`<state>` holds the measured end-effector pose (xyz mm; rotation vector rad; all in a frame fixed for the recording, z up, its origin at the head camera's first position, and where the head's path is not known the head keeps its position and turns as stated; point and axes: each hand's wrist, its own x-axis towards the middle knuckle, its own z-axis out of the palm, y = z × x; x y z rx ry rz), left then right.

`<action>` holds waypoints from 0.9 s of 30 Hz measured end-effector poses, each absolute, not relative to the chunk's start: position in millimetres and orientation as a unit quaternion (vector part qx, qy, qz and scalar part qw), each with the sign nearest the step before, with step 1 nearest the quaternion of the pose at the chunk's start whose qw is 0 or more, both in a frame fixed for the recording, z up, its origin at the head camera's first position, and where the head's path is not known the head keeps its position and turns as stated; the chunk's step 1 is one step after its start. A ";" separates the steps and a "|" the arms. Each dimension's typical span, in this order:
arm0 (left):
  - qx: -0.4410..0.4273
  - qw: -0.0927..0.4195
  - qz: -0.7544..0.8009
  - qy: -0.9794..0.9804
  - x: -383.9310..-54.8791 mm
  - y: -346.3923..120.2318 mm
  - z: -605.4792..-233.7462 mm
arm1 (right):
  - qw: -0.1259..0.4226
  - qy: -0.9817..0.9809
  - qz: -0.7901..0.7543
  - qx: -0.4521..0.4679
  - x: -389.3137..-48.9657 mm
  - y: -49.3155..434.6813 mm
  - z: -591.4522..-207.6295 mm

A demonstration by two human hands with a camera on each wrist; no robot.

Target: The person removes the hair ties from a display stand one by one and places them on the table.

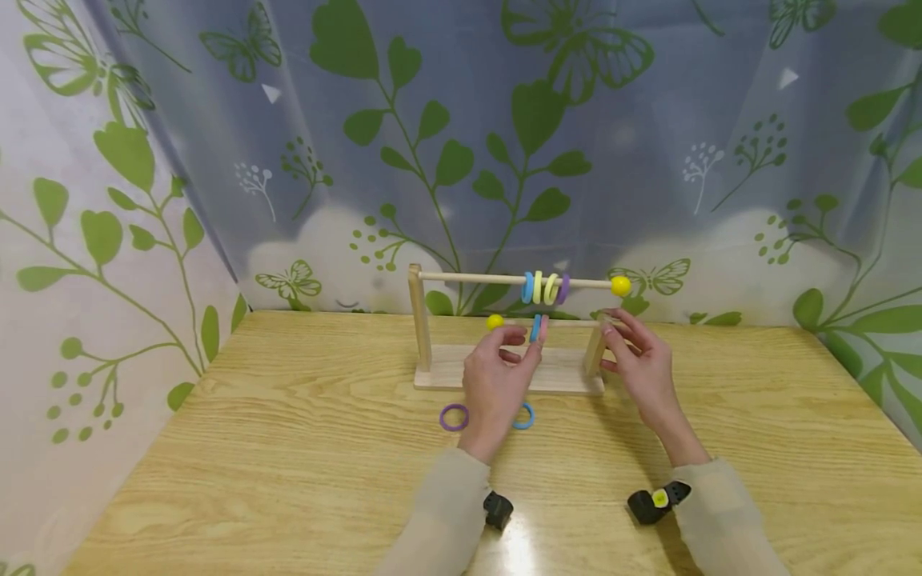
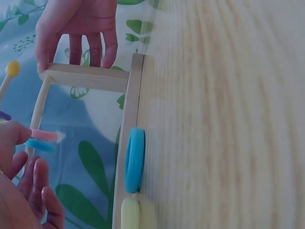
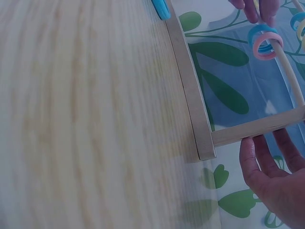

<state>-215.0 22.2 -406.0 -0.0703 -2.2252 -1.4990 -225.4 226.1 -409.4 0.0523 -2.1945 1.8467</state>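
Observation:
A wooden stand (image 1: 468, 376) carries two rods. On the lower rod (image 3: 288, 71) hang a blue ring (image 1: 536, 327) and a pink ring (image 3: 268, 46). My left hand (image 1: 500, 372) is at these rings, fingers bent about the rod, with the thumb by the pink ring's edge; whether it pinches a ring is hidden. My right hand (image 1: 643, 368) holds the right post (image 1: 595, 352), thumb near its top and fingertips against its outer side. Along the upper rod (image 1: 468, 278) hang a light blue ring (image 1: 527, 288), two pale yellow rings (image 1: 551, 289) and a purple ring (image 1: 563, 289).
On the table (image 1: 288, 480) in front of the stand lie a purple ring (image 1: 442, 418), a blue ring (image 2: 135, 160) and a pale yellow ring (image 2: 129, 214). Yellow balls cap the upper rod's right end (image 1: 620, 286) and the lower rod's left end (image 1: 495, 322). A patterned curtain (image 1: 432, 160) hangs behind.

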 end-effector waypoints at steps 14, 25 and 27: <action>0.009 0.241 -0.540 -0.806 -215.7 31.7 -407.3 | 0.132 -0.757 0.640 0.015 -225.2 226.3 -408.7; 0.016 0.248 -0.547 -0.799 -218.2 35.7 -408.3 | 0.131 -0.756 0.641 0.013 -224.7 226.0 -408.3; 0.019 0.250 -0.545 -0.800 -218.5 36.0 -408.7 | 0.131 -0.757 0.640 0.013 -224.3 225.8 -408.1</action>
